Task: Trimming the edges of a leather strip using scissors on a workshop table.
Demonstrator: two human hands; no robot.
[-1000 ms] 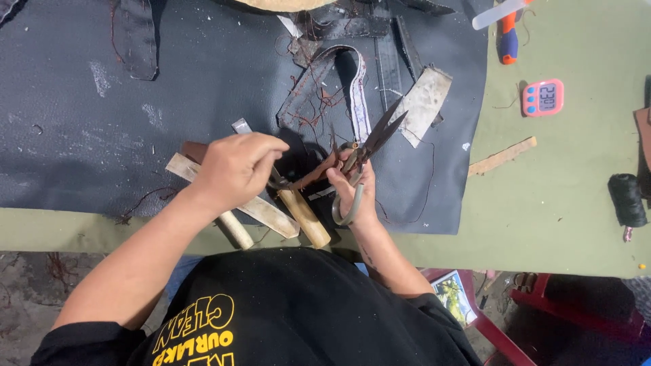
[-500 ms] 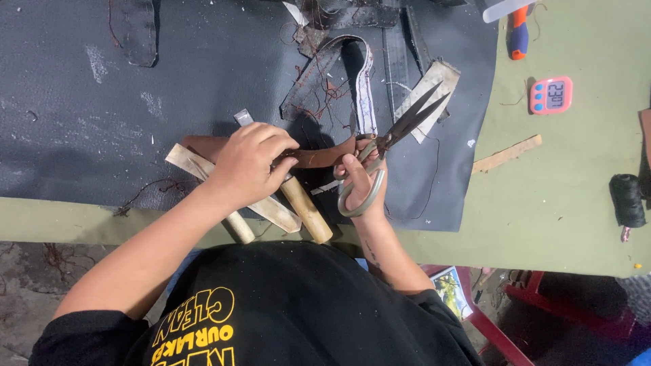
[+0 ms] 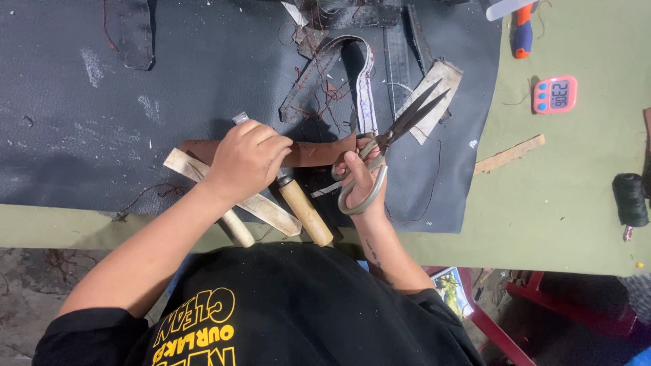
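My left hand [image 3: 247,159] presses down on a brown leather strip [image 3: 315,152] that lies across the dark leather sheet [image 3: 135,102]. My right hand [image 3: 361,177] grips large metal scissors [image 3: 393,139] by the handles, the blades slightly apart and pointing up and right, beyond the strip's right end. Two wooden-handled tools [image 3: 305,213] and a pale strip [image 3: 261,207] lie under and below my left hand.
A curved stitched leather piece [image 3: 352,74] with loose threads lies above the scissors. On the green table [image 3: 556,203] are a pink digital timer [image 3: 555,93], a thin wooden slat [image 3: 508,154], a black thread spool [image 3: 630,198] and an orange-blue tool [image 3: 522,30].
The scissors have swung up and to the right, away from the strip's middle. My left hand has stayed on the brown strip.
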